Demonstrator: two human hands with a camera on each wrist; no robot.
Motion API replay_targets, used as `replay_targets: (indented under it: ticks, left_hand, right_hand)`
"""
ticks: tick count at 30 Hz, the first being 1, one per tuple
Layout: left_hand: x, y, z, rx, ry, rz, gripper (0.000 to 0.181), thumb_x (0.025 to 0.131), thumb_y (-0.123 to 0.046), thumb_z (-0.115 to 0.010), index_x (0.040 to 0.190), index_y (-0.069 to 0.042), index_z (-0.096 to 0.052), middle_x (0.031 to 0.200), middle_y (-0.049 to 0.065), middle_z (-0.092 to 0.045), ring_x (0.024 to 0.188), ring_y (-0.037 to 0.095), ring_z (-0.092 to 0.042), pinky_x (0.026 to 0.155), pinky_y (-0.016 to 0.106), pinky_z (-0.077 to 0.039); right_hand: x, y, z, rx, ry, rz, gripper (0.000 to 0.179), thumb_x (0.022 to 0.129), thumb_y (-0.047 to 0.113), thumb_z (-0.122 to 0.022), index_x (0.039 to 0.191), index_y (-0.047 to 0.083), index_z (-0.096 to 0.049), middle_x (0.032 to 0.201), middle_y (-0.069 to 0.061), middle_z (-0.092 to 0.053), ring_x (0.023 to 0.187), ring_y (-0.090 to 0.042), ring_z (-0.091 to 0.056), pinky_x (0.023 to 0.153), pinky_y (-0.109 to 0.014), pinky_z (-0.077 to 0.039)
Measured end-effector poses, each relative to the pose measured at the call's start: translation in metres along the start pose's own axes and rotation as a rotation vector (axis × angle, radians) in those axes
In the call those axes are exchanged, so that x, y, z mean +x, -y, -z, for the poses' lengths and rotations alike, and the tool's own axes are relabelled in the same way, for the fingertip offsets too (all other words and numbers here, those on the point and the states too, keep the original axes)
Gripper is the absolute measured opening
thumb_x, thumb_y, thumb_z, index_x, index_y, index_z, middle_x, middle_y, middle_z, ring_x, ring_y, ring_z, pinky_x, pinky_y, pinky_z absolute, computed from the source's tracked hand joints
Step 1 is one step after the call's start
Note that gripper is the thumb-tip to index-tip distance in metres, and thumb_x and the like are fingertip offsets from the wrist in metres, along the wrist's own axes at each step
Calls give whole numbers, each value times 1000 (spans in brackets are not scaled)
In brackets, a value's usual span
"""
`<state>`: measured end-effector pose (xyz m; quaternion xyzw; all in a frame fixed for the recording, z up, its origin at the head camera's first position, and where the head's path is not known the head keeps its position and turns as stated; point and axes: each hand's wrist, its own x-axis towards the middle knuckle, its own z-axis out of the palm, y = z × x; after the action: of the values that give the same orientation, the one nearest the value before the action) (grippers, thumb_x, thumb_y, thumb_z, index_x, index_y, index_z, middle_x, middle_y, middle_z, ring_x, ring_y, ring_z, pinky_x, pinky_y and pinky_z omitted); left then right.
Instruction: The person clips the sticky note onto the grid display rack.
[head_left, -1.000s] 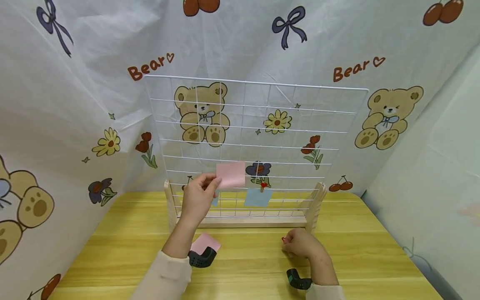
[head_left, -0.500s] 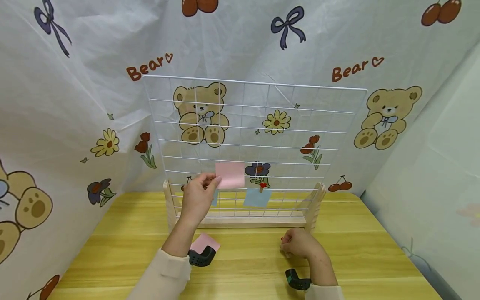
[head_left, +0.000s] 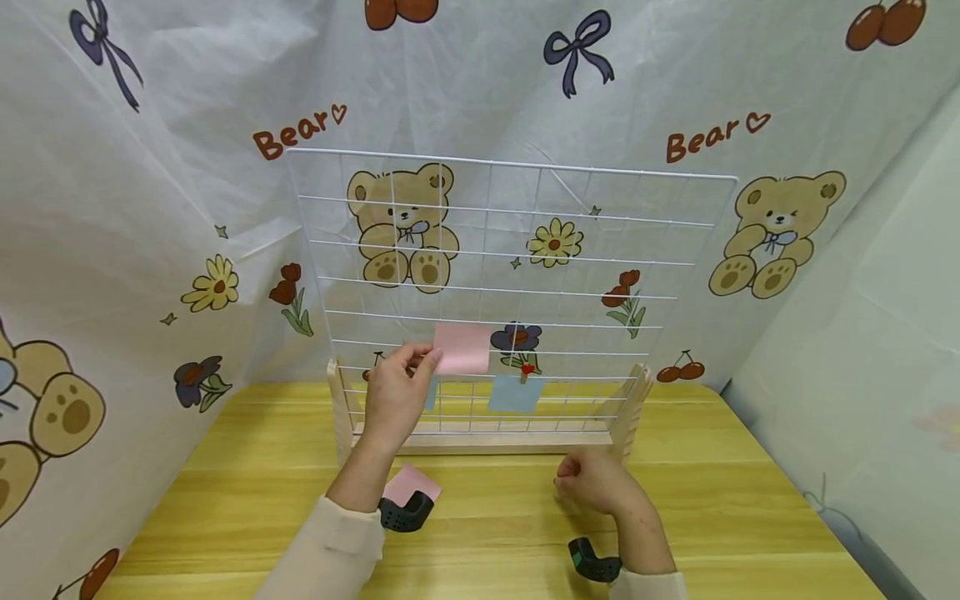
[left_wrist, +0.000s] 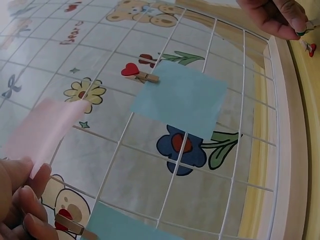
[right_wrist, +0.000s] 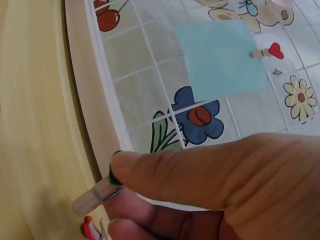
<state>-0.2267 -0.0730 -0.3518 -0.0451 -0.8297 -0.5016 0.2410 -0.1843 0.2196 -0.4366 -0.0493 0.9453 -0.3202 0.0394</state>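
In the head view my left hand (head_left: pixel 396 392) pinches a pink paper square (head_left: pixel 462 348) by its lower left corner, in front of the white wire grid. My right hand (head_left: pixel 600 483) is low over the table, right of centre. Between its thumb and index finger it pinches a small wooden clothespin (right_wrist: pixel 95 199) with a green decoration, mostly covered by the thumb. A clothespin with a red heart (left_wrist: pixel 311 49) lies just below those fingers. On the grid, a light blue paper square (head_left: pixel 515 396) hangs from a red-heart clothespin (left_wrist: pixel 142 76). A second blue square (left_wrist: pixel 127 225) hangs partly behind my left hand.
The grid stands in a wooden base (head_left: pixel 502 445) at the back of the wood-grain table (head_left: pixel 487 550). Another pink paper (head_left: pixel 412 485) lies on the table, partly hidden by the left wrist's black camera (head_left: pixel 407 512). A white cloth printed with bears hangs behind.
My right hand has shifted slightly left and away from me, and the red bit beside its fingertips no longer shows in the head view. My left hand keeps the pink paper almost still.
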Motion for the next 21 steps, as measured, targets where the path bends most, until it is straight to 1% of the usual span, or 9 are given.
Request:
replay_targets:
  ticks: [3, 7, 13, 19, 21]
  left_hand:
    - [1, 0, 0, -4, 0, 11, 26, 100, -33, -68, 110, -11, -77, 85, 5, -72, 72, 16, -58, 57, 24, -42]
    - [1, -1, -1, -14, 0, 25, 27, 100, -34, -68, 110, -11, -77, 84, 5, -72, 71, 16, -57, 57, 25, -42]
    - [0, -1, -4, -50, 12, 30, 27, 100, -34, -67, 109, -10, -76, 83, 6, -71, 67, 15, -54, 56, 24, -40]
    - [-1, 1, -6, -57, 8, 29, 26, 101, -33, -66, 108, -10, -76, 79, 5, -71, 63, 15, -53, 52, 24, -38]
    - [-1, 1, -7, -54, 8, 34, 26, 101, -33, -66, 109, -10, -76, 80, 5, -71, 62, 15, -52, 51, 24, -37]
  right_hand:
    - [1, 6, 0, -4, -10, 34, 11, 89, 8, -76, 83, 10, -68, 75, 1, -61, 68, -14, -53, 61, -28, -46]
    - [0, 17, 3, 31, -5, 69, 9, 92, 10, -74, 86, 12, -68, 76, 2, -63, 69, -13, -55, 62, -27, -46]
    - [-3, 27, 8, 65, -44, 80, 4, 92, 13, -75, 93, 12, -71, 82, 4, -69, 74, -9, -61, 67, -28, -50]
    - [-6, 34, 15, 176, -79, 82, 3, 95, 10, -72, 97, 9, -71, 88, -3, -72, 70, -12, -60, 59, -25, -51]
    - [-7, 37, 17, 195, -95, 85, 3, 95, 11, -71, 98, 10, -71, 90, -4, -73, 70, -11, -61, 58, -24, -51]
